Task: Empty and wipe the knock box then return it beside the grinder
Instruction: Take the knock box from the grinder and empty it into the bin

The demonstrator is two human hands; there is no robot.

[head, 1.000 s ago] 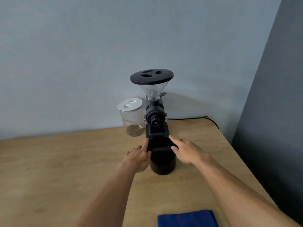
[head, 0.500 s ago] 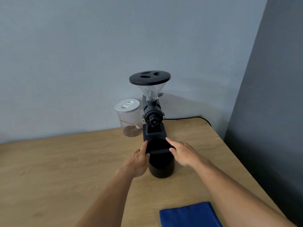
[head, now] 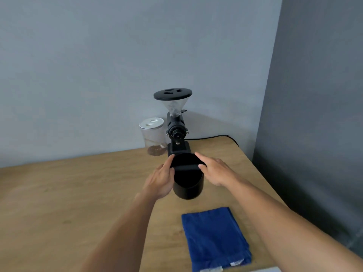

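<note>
The black knock box [head: 187, 185], a round tub with a bar across its open top, stands on the wooden table right in front of the black grinder [head: 176, 130]. My left hand [head: 160, 181] presses against its left side, with the forefinger along the rim and the thumb near the bar. My right hand [head: 215, 170] clasps the right side the same way. The box sits between both palms. A folded blue cloth [head: 214, 236] lies flat on the table nearer to me, right of centre.
A clear jar with a white lid [head: 152, 136] stands left of the grinder by the wall. A black cable [head: 214, 137] runs from the grinder to the right. The table edge [head: 261, 173] drops off beside a dark wall.
Both hands have closed in a little tighter on the sides of the knock box. The view has tipped down, so more of the blue cloth shows.
</note>
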